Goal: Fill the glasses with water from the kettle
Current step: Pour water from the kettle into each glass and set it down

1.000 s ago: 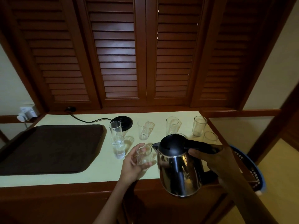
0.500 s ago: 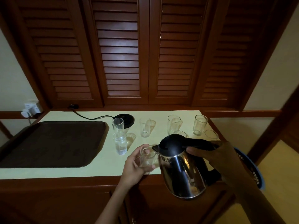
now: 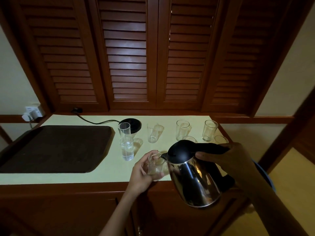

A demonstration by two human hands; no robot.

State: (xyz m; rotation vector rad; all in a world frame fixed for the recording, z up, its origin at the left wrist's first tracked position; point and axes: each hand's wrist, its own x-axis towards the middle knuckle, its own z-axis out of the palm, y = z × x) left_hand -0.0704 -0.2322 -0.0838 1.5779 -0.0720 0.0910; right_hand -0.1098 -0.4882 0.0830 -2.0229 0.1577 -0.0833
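My right hand grips the black handle of a steel kettle with a black lid, tilted left over the counter's front edge. Its spout touches the rim of a clear glass that my left hand holds tilted. A glass with water stands left of it, and a clear glass behind that. Several more clear glasses stand along the back, among them one in the middle and one at the right. Two are partly hidden behind the kettle.
A dark brown tray covers the counter's left half. The kettle's black base sits at the back with its cord running to a wall socket. Louvred wooden doors rise behind. A blue basket sits low at the right.
The kettle has tipped further left and its spout has reached the rim of the held glass. My left hand has raised the glass slightly toward it.
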